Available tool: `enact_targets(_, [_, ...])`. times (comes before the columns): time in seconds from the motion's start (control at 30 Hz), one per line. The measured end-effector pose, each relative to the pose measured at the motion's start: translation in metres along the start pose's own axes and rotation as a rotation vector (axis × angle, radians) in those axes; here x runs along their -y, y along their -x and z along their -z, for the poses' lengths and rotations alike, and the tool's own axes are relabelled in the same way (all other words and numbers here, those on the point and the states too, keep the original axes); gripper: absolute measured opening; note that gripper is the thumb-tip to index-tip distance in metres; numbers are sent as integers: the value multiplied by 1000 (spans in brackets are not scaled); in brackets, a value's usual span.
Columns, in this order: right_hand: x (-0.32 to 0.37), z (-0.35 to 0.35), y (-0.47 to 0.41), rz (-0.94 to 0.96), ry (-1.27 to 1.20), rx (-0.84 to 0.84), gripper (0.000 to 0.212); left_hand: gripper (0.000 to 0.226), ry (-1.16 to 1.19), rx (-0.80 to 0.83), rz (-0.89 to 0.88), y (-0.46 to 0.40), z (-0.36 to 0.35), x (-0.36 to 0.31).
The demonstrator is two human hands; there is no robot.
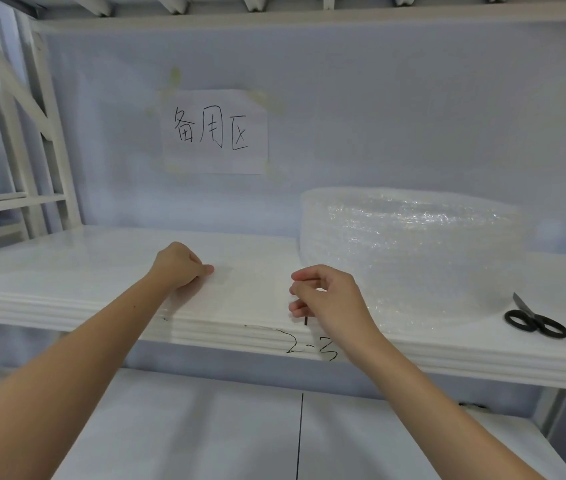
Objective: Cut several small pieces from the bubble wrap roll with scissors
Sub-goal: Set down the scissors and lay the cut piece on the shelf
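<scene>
The big roll of clear bubble wrap stands on the white metal shelf board, at about 3 o'clock from the middle of the view, close to the pale blue back wall. It seems to rest on its flat end, so its axis goes up and down; a thin, almost invisible sheet looks to run from it toward 9 o'clock across the board, but I cannot follow its edge surely.

The black-handled scissors lie flat on the same board at 4 o'clock from the roll, near its foot, blades pointing to about 11 o'clock and handle rings toward the front edge.

The right hand is just beside the roll, at its 8 o'clock side, fingers curled with thumb and forefinger closed as in a pinch; probably it holds the sheet, but this is not clear. The left hand is at 9 o'clock from the right one, well apart from the roll, curled with knuckles down and thumb pressing on the board, perhaps on the sheet's end.

The scissors are on the right side, beyond the roll, so in my judgement the right hand is the nearer one to take them, going toward 3 o'clock.

A paper sign with handwritten characters is taped on the wall at 11 o'clock from the roll.
</scene>
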State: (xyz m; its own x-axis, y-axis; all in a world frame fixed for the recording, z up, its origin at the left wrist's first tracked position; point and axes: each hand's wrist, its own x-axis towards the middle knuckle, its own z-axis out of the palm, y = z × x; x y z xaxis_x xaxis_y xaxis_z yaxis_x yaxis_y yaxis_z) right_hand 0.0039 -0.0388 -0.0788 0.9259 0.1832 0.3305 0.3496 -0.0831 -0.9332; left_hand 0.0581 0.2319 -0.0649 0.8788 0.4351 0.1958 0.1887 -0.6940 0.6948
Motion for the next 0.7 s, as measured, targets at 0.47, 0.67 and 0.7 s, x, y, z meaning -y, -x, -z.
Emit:
enact_targets(0.47, [6,35,25,15,40,-113,12,26,131,-160,-249,48,-16,-38])
enact_targets(0.67, [7,87,40,-8,87,-288,21,17,367,32,-439,103,-64,-102])
enact_targets(0.7, [5,97,42,-9,96,-318,22,17,399,64,-462,112,-71,-111])
